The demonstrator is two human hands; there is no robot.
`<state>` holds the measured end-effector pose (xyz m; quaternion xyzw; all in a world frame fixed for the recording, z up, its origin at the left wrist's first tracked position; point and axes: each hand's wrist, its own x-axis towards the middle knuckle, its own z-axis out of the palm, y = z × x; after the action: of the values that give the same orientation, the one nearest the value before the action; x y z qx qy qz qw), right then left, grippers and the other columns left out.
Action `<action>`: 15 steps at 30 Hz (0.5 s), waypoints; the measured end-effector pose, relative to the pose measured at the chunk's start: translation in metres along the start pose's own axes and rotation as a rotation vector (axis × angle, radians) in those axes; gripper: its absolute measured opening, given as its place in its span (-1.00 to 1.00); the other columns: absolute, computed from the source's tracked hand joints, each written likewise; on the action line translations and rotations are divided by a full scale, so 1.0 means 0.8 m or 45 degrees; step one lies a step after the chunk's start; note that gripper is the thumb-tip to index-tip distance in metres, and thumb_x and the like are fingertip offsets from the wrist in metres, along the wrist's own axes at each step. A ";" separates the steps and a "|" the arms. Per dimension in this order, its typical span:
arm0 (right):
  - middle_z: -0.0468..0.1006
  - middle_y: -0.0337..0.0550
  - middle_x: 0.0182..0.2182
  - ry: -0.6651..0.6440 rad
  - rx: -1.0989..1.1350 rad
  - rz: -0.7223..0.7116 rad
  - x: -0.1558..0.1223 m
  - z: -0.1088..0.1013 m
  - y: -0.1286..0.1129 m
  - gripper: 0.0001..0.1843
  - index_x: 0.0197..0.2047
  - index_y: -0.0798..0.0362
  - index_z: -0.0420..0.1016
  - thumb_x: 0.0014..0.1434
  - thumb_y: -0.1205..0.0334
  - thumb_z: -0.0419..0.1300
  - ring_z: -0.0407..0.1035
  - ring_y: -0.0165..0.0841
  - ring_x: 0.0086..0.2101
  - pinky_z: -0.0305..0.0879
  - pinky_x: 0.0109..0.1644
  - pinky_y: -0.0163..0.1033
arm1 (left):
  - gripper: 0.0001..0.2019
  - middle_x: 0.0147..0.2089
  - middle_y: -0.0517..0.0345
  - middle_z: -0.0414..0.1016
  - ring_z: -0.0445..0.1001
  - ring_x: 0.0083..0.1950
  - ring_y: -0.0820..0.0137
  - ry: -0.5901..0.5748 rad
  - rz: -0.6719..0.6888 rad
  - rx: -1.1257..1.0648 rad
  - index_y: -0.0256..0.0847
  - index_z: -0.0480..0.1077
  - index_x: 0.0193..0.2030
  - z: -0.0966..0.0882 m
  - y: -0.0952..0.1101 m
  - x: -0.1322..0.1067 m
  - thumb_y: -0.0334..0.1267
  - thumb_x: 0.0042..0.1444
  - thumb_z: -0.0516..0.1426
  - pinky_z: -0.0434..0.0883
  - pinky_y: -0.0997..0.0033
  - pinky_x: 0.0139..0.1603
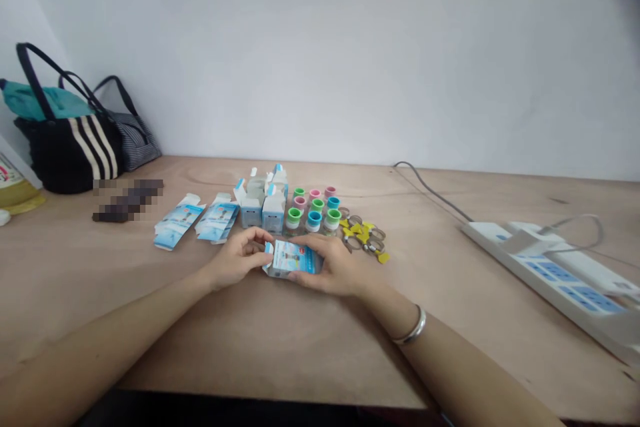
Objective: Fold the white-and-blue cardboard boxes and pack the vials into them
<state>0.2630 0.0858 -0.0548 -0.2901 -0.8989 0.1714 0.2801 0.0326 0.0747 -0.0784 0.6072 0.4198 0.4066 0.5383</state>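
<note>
Two bare hands, left hand (236, 259) and right hand (331, 268), fingers curled, pinching a small blue-and-white carton (291, 259) between them, just before colour-capped vials (313, 210), on a wooden surface (280, 340)

Plywood surface (90, 300), pale, running back to the wall. Far left: black striped tote bag (70, 153) and grey striped bag (137, 147), upright, touching. Two flattened blue-and-white cartons (179, 221) lie side by side; to their right, upright open cartons (263, 210), then capped vials (314, 210) in rows, pink, green, blue. Just beside these, metal clamps (361, 237) with yellow tags. Far right: white power strip (545, 267), grey cable (430, 190).
</note>
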 end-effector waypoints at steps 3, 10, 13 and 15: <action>0.55 0.01 -0.16 -0.005 -0.001 -0.013 0.000 0.000 -0.001 -0.46 0.07 0.09 0.40 0.04 0.03 0.26 0.43 -0.25 -0.22 0.32 -0.19 -0.20 | -0.69 -0.33 0.21 0.40 0.38 -0.36 0.49 -0.024 -0.016 0.013 -0.22 0.33 -0.17 0.001 -0.001 0.000 -0.20 -0.06 0.23 0.34 0.48 -0.31; 0.55 0.01 -0.17 0.012 0.008 -0.022 -0.001 -0.001 -0.002 -0.47 0.06 0.09 0.41 0.05 0.03 0.26 0.44 -0.25 -0.22 0.33 -0.18 -0.19 | -0.62 -0.16 0.10 0.40 0.41 -0.25 0.45 -0.091 0.084 0.075 -0.21 0.27 -0.04 0.001 0.002 -0.007 -0.19 0.00 0.22 0.41 0.39 -0.20; 0.55 0.01 -0.17 0.014 -0.003 -0.020 -0.001 -0.001 -0.002 -0.47 0.07 0.08 0.41 0.05 0.04 0.26 0.44 -0.24 -0.23 0.33 -0.18 -0.18 | -0.39 0.05 0.01 0.33 0.41 -0.06 0.32 -0.096 0.275 0.299 -0.14 0.19 0.10 0.003 0.005 -0.013 -0.18 -0.10 0.29 0.43 0.29 -0.06; 0.54 0.01 -0.16 0.002 -0.009 -0.040 -0.001 0.000 -0.001 -0.45 0.09 0.07 0.39 0.06 0.04 0.25 0.44 -0.24 -0.21 0.33 -0.17 -0.17 | -0.29 0.13 -0.01 0.30 0.37 0.05 0.23 -0.090 0.411 0.567 -0.09 0.15 0.16 0.005 0.008 -0.016 -0.16 -0.15 0.32 0.40 0.21 0.03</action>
<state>0.2629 0.0845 -0.0547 -0.2769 -0.9038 0.1637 0.2823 0.0329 0.0606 -0.0730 0.7834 0.3774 0.3635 0.3342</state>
